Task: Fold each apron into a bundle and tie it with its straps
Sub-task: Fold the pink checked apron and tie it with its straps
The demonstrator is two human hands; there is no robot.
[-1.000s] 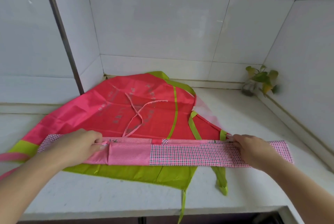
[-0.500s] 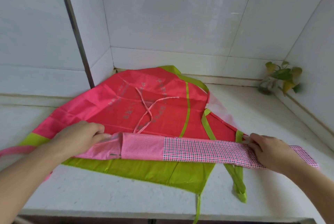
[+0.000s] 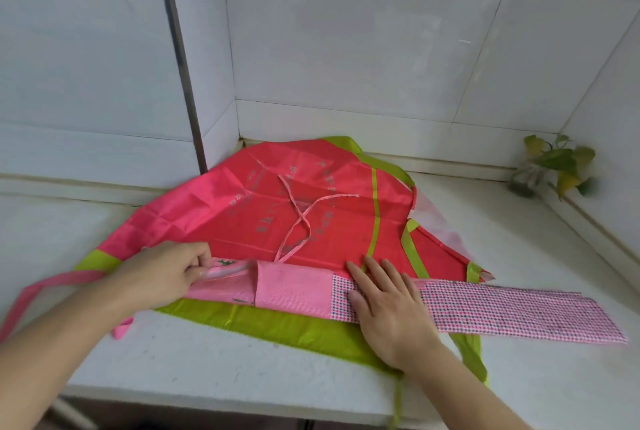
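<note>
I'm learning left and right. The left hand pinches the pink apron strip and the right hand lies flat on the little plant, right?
Not quite. The head view shows the right hand lying flat on the checked pink strip, not the plant, which stands untouched in the corner. The left hand does pinch the strip.

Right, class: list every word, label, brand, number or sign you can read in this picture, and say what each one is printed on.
No text here can be quoted with confidence.
Red apron: faint grey printed characters in several rows, seen mirrored through the cloth and too blurred to read.
Folded pink checked apron: only a dotted check pattern, no lettering.
Small green marks by the left hand: too small to tell.
</note>
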